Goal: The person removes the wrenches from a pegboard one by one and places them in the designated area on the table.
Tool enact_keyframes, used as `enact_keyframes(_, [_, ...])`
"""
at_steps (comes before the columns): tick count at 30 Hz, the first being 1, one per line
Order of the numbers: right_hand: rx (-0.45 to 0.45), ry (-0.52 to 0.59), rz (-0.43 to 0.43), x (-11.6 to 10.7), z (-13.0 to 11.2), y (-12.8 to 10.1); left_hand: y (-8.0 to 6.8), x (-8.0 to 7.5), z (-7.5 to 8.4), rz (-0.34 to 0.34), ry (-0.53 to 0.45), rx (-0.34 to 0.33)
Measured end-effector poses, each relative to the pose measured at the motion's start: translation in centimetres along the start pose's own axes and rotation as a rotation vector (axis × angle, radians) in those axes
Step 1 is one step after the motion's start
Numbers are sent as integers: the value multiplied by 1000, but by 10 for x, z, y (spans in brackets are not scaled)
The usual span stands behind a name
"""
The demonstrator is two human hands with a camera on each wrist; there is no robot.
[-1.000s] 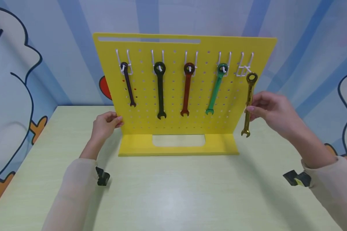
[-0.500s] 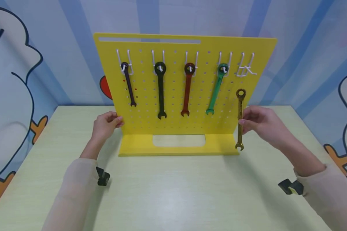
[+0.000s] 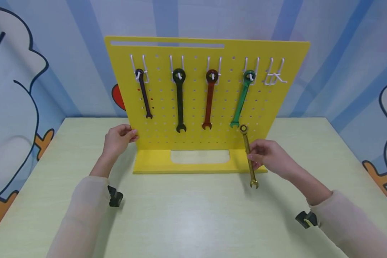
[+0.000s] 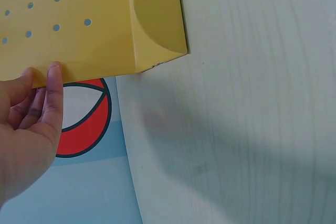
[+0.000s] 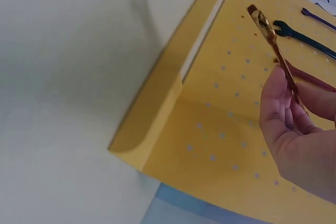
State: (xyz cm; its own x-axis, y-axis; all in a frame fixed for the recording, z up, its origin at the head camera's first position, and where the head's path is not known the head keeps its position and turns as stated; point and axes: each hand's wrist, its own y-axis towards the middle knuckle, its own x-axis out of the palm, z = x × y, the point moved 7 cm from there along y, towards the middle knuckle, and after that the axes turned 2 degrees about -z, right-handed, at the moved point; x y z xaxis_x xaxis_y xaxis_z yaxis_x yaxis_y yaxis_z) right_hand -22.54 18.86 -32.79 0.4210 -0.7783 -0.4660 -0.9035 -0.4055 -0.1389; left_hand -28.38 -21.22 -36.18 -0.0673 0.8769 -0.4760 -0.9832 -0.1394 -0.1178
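The right hand (image 3: 269, 157) reaches inward from the right; its fingers pinch the gold wrench (image 3: 246, 143) mid-shaft, ring end up, before the lower right of the yellow pegboard (image 3: 161, 133). The left hand (image 3: 116, 141) pinches the board's left edge. The pale bench (image 3: 193, 215) adjoins a blue striped wall (image 3: 213, 19).

Downward head view, wrist close-ups, shared pegboard (image 3: 194, 104)
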Motion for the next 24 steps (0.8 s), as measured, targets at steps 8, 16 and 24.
enact_keyframes(8, [37, 69, -92, 36, 12, 12, 0, 0, 0, -6, 1, 1])
enact_keyframes(16, [64, 135, -182, 70, 12, 19, -1, 0, 3, -3, 11, 44])
enact_keyframes(24, [132, 147, -232, 99, 17, 26, -1, 0, 4, -8, 15, 43])
